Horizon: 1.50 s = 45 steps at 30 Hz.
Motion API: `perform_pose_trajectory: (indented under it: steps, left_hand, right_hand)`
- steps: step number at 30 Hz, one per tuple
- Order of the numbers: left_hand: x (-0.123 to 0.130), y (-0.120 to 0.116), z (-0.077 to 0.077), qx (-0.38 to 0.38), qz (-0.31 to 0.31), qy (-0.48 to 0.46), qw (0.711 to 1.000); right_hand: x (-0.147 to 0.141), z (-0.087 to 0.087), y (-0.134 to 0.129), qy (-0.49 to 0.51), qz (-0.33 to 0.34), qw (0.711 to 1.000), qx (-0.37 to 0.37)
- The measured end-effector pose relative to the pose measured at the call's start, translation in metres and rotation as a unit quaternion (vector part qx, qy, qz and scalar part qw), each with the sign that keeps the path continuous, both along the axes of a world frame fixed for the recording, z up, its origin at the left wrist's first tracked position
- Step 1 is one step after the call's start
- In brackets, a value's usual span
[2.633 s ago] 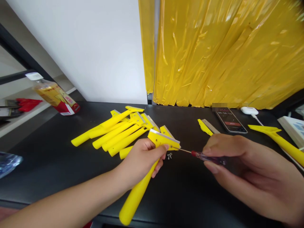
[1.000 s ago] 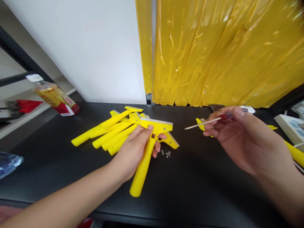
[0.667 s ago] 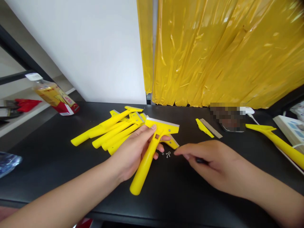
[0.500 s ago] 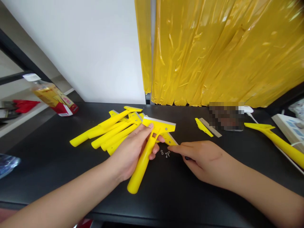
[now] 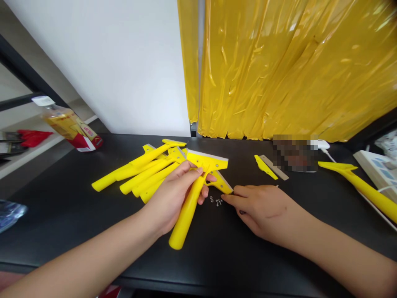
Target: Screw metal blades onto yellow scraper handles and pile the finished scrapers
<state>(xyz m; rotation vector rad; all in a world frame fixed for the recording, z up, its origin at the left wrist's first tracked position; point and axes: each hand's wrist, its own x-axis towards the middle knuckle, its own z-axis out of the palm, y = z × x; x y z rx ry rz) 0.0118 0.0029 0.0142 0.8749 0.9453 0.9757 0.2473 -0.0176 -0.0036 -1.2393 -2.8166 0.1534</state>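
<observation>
My left hand (image 5: 182,190) is closed round the neck of a yellow scraper (image 5: 187,215), its wide blade end pointing away and its handle toward me. My right hand (image 5: 257,207) lies low over the table beside a few small screws and nuts (image 5: 218,202). Its index finger reaches to them, the other fingers are curled, and a small dark thing shows under them; I cannot make out what it is. Another scraper head (image 5: 221,182) lies just behind the held one. Several yellow scrapers (image 5: 145,165) are piled left of my left hand.
On the black table (image 5: 139,256), a yellow plate (image 5: 266,167) and a metal blade (image 5: 274,167) lie behind my right hand. Another scraper (image 5: 366,186) and a power strip (image 5: 375,169) are at the right. A drink bottle (image 5: 70,124) stands tilted at the back left.
The held scraper has turned slightly, and my left thumb has slid from its head to its neck. My right index finger has moved slightly right and down beside the screws.
</observation>
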Motion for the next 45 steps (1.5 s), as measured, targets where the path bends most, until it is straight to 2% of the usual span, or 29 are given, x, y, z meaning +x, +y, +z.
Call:
perform_pose_trajectory:
  steps: [8, 15, 22, 26, 29, 30, 32, 33, 35, 38, 41, 45]
  left_hand:
    - [-0.001, 0.0, 0.003, 0.014, -0.007, -0.002, 1.0]
    - [-0.001, 0.001, 0.0, 0.009, -0.017, -0.006, 1.0]
    - [-0.001, 0.0, 0.0, 0.007, -0.028, -0.012, 1.0]
    - [-0.002, -0.001, 0.0, 0.002, -0.048, -0.022, 0.999]
    - [-0.003, -0.004, 0.002, 0.004, -0.11, -0.038, 0.993]
    - [-0.004, -0.006, 0.003, 0.003, -0.137, -0.043, 0.99]
    - [-0.003, -0.011, 0.005, -0.006, -0.19, -0.045, 0.981]
    - [-0.002, -0.013, 0.006, -0.012, -0.214, -0.041, 0.976]
    - [-0.001, -0.018, 0.007, -0.02, -0.258, -0.022, 0.966]
    - [0.002, -0.021, 0.006, -0.014, -0.296, 0.021, 0.955]
    - [0.002, -0.02, 0.004, -0.007, -0.295, 0.055, 0.954]
    - [0.002, -0.016, 0.003, 0.012, -0.283, 0.072, 0.956]
  right_hand:
    - [-0.003, -0.006, 0.0, 0.006, 0.025, 0.999, 0.025]
    - [-0.006, -0.02, 0.002, 0.043, 0.044, 0.993, 0.096]
    - [-0.01, -0.026, 0.003, 0.066, 0.056, 0.992, 0.09]
    - [-0.006, -0.024, 0.007, 0.097, 0.024, 0.992, 0.07]
    - [0.002, -0.014, 0.01, 0.141, -0.019, 0.988, 0.064]
    - [0.004, -0.008, 0.01, 0.174, -0.04, 0.983, 0.041]
    - [0.007, 0.004, 0.01, 0.276, -0.097, 0.954, -0.069]
    - [0.007, 0.011, 0.009, 0.335, -0.13, 0.922, -0.147]
    - [0.005, 0.021, 0.007, 0.427, -0.179, 0.837, -0.291]
    - [0.001, 0.025, 0.004, 0.487, -0.192, 0.737, -0.427]
    - [-0.001, 0.019, 0.003, 0.497, -0.207, 0.67, -0.51]
    - [0.004, 0.015, 0.004, 0.511, -0.236, 0.62, -0.547]
